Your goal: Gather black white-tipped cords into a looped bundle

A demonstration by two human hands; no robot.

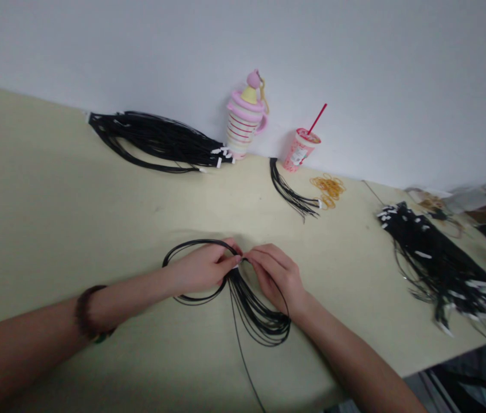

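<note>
My left hand (pixel 202 268) and my right hand (pixel 276 276) meet at the middle of the pale table (pixel 54 218). Both pinch a bundle of thin black cords (pixel 260 318) at the point where the cords gather, near a small white tip. The cords loop out to the left under my left hand and hang in a loop below my right hand. One loose strand trails toward the table's front edge. A dark bead bracelet (pixel 85 312) sits on my left wrist.
A large bundle of black cords (pixel 157 140) lies at the back left by the wall. A pink striped cup (pixel 245 123), a drink cup with a red straw (pixel 298 149), a small cord bundle (pixel 292 195), yellow rubber bands (pixel 329 186) and a big cord pile (pixel 441 264) lie further right.
</note>
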